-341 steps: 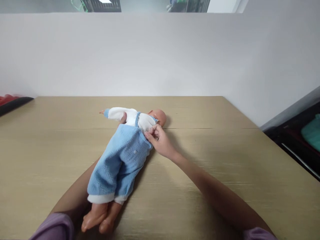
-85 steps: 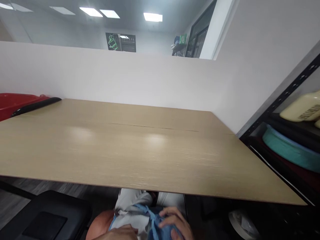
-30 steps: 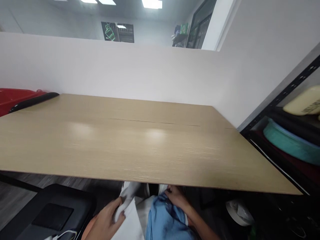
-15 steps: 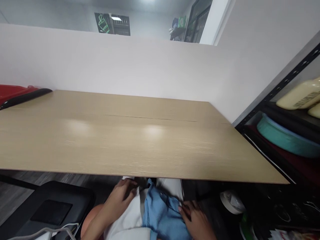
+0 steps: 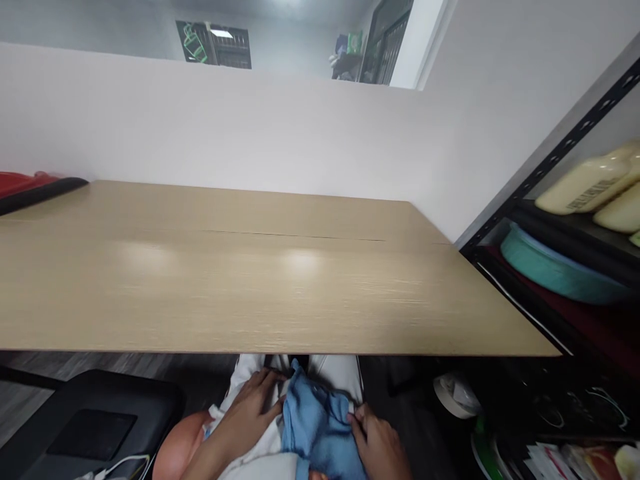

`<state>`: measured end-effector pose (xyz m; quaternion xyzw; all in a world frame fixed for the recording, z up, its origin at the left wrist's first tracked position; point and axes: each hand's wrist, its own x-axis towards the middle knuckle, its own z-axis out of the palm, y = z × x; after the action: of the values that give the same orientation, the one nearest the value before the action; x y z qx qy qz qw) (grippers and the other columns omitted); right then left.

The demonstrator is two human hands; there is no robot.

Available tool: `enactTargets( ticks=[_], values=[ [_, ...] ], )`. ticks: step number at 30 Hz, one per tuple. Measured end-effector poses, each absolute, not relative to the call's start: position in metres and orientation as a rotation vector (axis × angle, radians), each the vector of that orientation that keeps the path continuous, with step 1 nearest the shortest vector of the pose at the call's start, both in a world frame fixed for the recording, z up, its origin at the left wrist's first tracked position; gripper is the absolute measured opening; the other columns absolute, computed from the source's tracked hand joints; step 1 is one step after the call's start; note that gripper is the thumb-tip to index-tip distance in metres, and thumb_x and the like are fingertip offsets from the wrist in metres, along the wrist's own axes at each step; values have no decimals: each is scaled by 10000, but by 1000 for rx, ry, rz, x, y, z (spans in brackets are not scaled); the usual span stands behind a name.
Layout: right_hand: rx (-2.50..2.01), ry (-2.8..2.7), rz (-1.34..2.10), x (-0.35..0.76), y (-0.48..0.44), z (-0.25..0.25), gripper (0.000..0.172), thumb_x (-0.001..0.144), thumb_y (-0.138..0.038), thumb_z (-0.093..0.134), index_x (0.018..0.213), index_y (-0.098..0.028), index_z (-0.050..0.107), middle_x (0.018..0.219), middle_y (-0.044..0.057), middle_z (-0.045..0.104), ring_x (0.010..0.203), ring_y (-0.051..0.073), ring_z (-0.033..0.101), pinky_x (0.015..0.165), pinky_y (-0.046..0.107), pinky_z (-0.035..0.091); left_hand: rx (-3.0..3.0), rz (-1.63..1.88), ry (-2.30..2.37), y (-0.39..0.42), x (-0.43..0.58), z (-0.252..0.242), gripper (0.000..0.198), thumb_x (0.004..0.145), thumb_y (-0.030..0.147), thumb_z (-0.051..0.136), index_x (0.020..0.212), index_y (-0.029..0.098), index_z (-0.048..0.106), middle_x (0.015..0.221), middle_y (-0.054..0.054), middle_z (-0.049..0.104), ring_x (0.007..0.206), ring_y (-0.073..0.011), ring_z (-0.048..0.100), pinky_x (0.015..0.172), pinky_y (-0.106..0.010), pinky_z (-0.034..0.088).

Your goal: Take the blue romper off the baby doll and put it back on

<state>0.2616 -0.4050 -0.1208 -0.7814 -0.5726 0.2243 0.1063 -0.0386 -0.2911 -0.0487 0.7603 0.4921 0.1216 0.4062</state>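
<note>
A piece of blue cloth (image 5: 315, 420), rumpled and looking like a small garment, lies across the lap together with white cloth (image 5: 267, 447). My left hand (image 5: 255, 407) rests on the white cloth, fingers stretched out and its thumb reaching to the edge of the blue cloth. On the other side, my right hand (image 5: 375, 440) pinches the right edge of the blue cloth between thumb and fingers. A smooth, pinkish rounded form (image 5: 180, 447), like a doll's head, shows beside my left forearm. The lower part of the bundle is cut off by the frame.
A wooden table (image 5: 250, 287) spans the view just beyond the lap. Left of me stands a black chair (image 5: 120, 400) with a white cable on it. Shelves at right hold a teal basin (image 5: 555, 270) and cream bottles (image 5: 590, 183). A white roll (image 5: 455, 397) sits below.
My left hand has shifted right over the white cloth, its thumb now at the blue cloth. My right hand has moved slightly left. More of the rounded form shows. The view has shifted slightly.
</note>
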Motion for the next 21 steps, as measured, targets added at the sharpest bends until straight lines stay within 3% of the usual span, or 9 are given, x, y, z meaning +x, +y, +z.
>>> enactTargets(
  ticks=[5, 11, 14, 17, 21],
  values=[
    [-2179, -1569, 681, 260, -399, -123, 378, 996, -589, 534, 955, -244, 681, 725, 34, 747, 723, 275, 763, 664, 317, 460, 1929, 202, 1266, -289, -38, -53, 557, 1034, 517, 496, 1458, 192, 652, 1498, -177, 658, 1455, -366, 558, 1270, -557, 392],
    [-2058, -1520, 898, 269, -390, -131, 434, 951, -630, 530, 861, -241, 701, 640, 6, 669, 654, 243, 697, 620, 306, 441, 1906, 129, 1308, -288, -38, -55, 579, 1018, 528, 496, 1478, 211, 645, 1542, -164, 635, 1522, -376, 497, 1305, -566, 333],
    [-1984, -1458, 877, 289, -388, -121, 472, 981, -657, 472, 881, -238, 666, 680, 21, 703, 715, 256, 732, 678, 318, 499, 1882, 54, 1351, -288, -39, -53, 608, 985, 534, 539, 1479, 193, 640, 1567, -182, 610, 1541, -403, 468, 1301, -567, 328],
    [-1912, -1458, 818, 314, -387, -104, 440, 985, -646, 490, 926, -248, 667, 871, 76, 798, 870, 284, 787, 784, 342, 558, 1900, 110, 1301, -287, -38, -49, 512, 979, 495, 542, 1395, 233, 684, 1438, -149, 693, 1425, -368, 580, 1252, -527, 396],
    [-1986, -1405, 726, 346, -383, -85, 411, 936, -657, 534, 937, -268, 669, 894, 95, 826, 854, 312, 808, 721, 358, 580, 1871, 160, 1295, -282, -37, -48, 462, 944, 447, 563, 1318, 216, 704, 1350, -149, 723, 1331, -357, 634, 1192, -504, 454]
  ],
)
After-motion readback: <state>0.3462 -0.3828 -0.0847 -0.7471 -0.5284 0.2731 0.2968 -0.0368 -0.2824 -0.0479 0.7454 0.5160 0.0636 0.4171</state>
